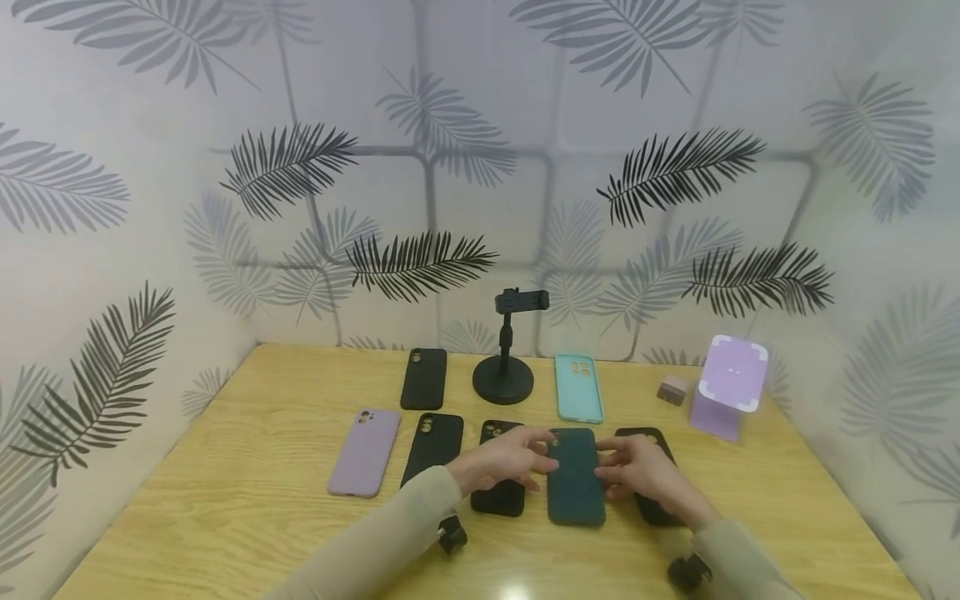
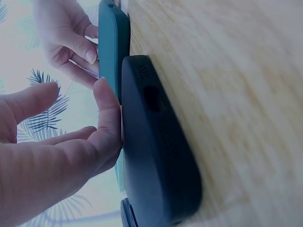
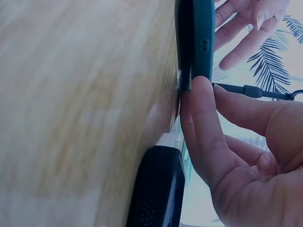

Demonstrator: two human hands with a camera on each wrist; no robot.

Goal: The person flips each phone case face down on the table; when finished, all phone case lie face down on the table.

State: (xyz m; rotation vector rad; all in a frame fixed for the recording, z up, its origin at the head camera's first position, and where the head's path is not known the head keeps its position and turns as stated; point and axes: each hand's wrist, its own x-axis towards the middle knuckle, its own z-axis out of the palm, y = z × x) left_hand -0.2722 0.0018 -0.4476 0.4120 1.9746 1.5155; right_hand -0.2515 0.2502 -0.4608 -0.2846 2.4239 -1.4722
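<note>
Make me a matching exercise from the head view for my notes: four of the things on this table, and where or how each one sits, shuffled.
Things
1. dark teal case
2. lilac case
3. turquoise case
4. black stand

Place or state
A. farthest left of all the phone cases
B. standing upright on a round base
C. flat between the left hand and the right hand
D. in the back row, right of the black stand

Right pairs: 1-C, 2-A, 3-D, 4-B
</note>
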